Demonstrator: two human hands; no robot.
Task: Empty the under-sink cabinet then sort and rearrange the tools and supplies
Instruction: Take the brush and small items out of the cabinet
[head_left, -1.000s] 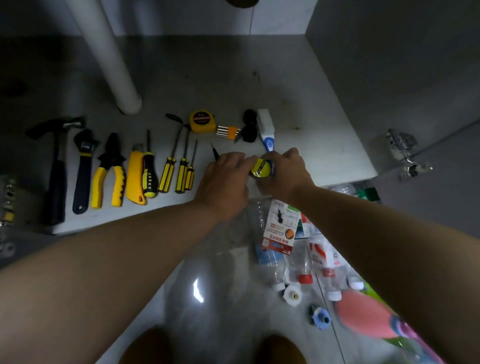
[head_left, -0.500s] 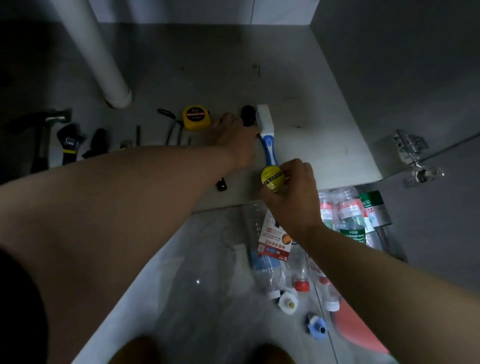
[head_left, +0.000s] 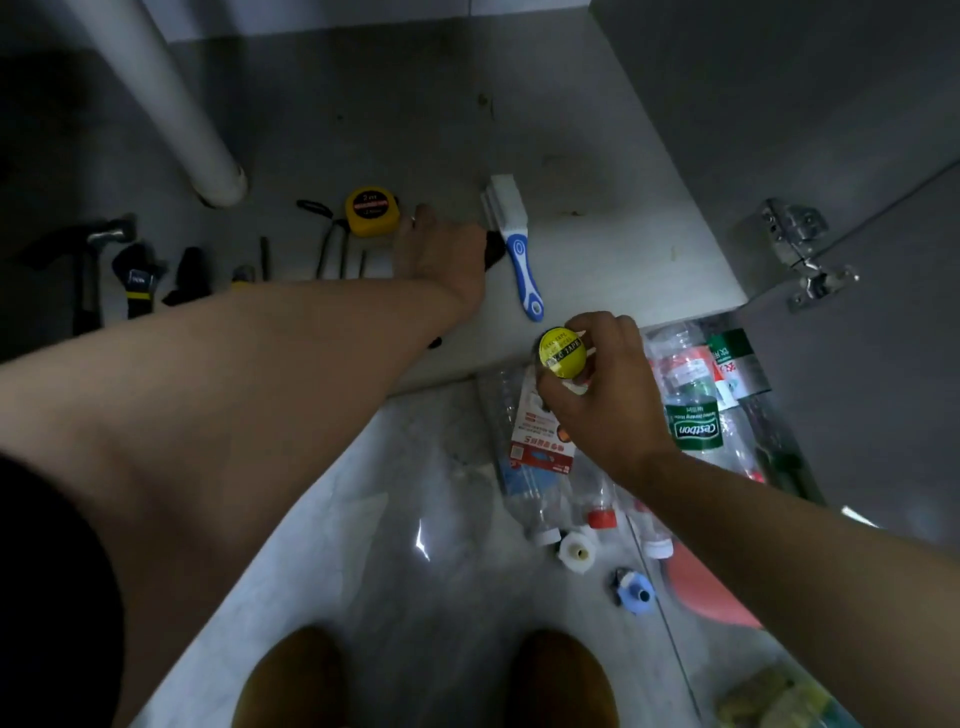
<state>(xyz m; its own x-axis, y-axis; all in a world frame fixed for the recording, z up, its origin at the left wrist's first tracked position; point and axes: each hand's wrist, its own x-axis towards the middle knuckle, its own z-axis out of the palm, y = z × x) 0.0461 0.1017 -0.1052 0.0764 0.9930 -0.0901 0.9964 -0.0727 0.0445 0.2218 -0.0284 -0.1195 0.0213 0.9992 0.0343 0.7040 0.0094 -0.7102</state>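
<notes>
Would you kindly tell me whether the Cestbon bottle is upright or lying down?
Lying down: the Cestbon bottle rests on its side among other bottles on the floor.

A white drain pipe (head_left: 171, 104) slants down at the back left, a shiny metal hinge (head_left: 800, 254) juts out at the right, and the glossy pale floor tiles (head_left: 363, 571) below catch a small bright glare.

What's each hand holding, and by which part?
Right hand grips the tape roll by its edge. Left hand covers a black thing; grip cannot be told.
</notes>
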